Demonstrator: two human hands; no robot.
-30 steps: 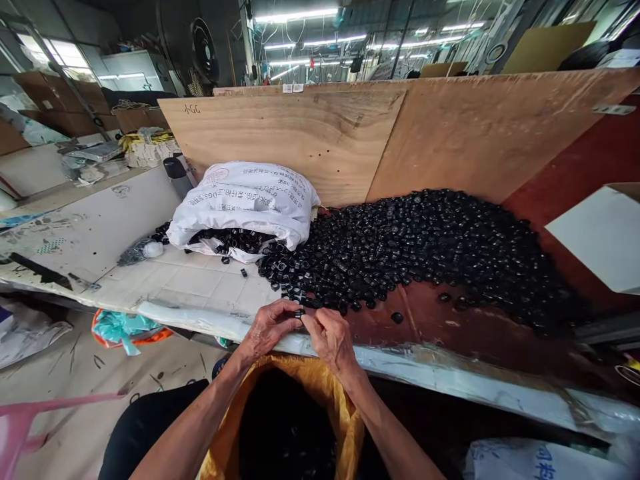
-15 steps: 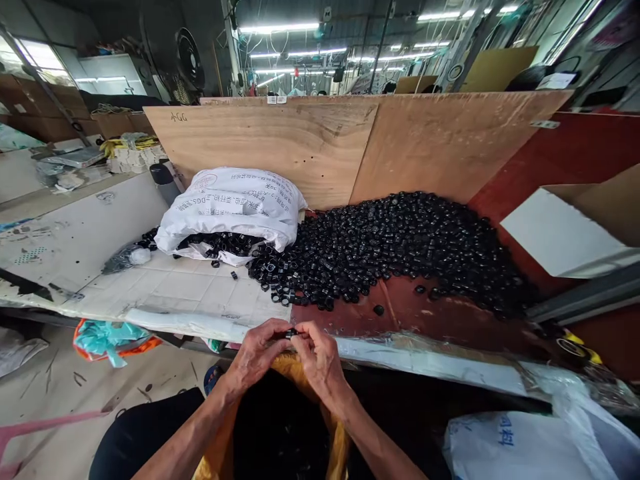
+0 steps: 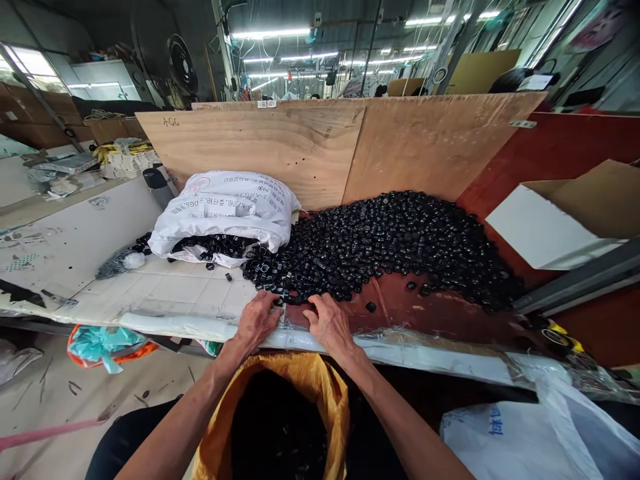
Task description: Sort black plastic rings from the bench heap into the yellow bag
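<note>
A big heap of small black plastic rings (image 3: 390, 247) covers the red-brown bench top (image 3: 430, 317) against plywood boards. My left hand (image 3: 256, 321) rests at the heap's near edge, fingertips among the rings. My right hand (image 3: 327, 321) lies beside it, fingers spread and touching the nearest rings. Whether either hand grips a ring is hidden by the fingers. Below my hands an open yellow bag (image 3: 305, 380) holds a dark mass of black parts.
A white printed sack (image 3: 225, 207) spills more rings onto the tiled panel (image 3: 175, 287) at left. Plywood walls (image 3: 310, 147) back the bench. A cardboard box flap (image 3: 540, 223) juts in at right. A white bag (image 3: 525, 433) lies lower right; teal and orange plastic (image 3: 103, 337) is on the floor.
Both hands, held together over the yellow bag with a black ring pinched between them, have parted and moved forward onto the heap's near edge. The ring is no longer seen between them.
</note>
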